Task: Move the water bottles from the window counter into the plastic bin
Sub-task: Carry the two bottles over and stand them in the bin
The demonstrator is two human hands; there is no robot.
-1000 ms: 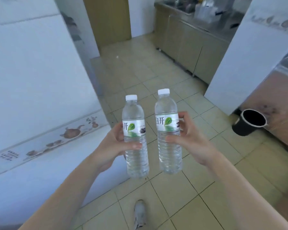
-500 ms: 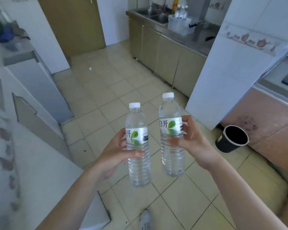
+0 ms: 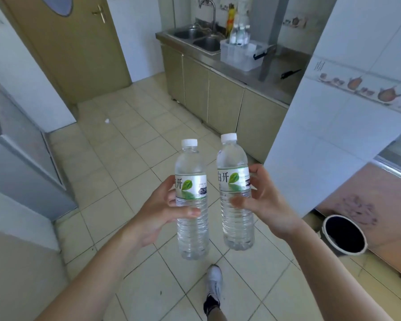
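- Two clear plastic water bottles with white screw caps and green-leaf labels are carried upright over the tiled floor, one (image 3: 191,200) in the left hand (image 3: 159,216), the other (image 3: 235,193) in the right hand (image 3: 267,207); they sit side by side, apart from each other.
- Each hand is wrapped round its bottle at or just under the label band, thumb across the front, fingers behind.
- Both look full and sealed, so I'd judge them moderately heavy, with thin ribbed walls that give under a hard squeeze. The label band and the ribs below it seem the sensible hold; smooth plastic could slip if gripped loosely near the shoulder.
- Ahead, on the steel bench (image 3: 280,72) beside the double sink (image 3: 199,39), stands a translucent white plastic bin (image 3: 239,56) with what look like several bottles already upright inside.
- Lowering these in base first, into whatever gap remains, should keep them from toppling the others.
- Nearer, a black round waste bucket (image 3: 344,235) stands on the floor to the right, and a white shoe (image 3: 214,280) shows below.
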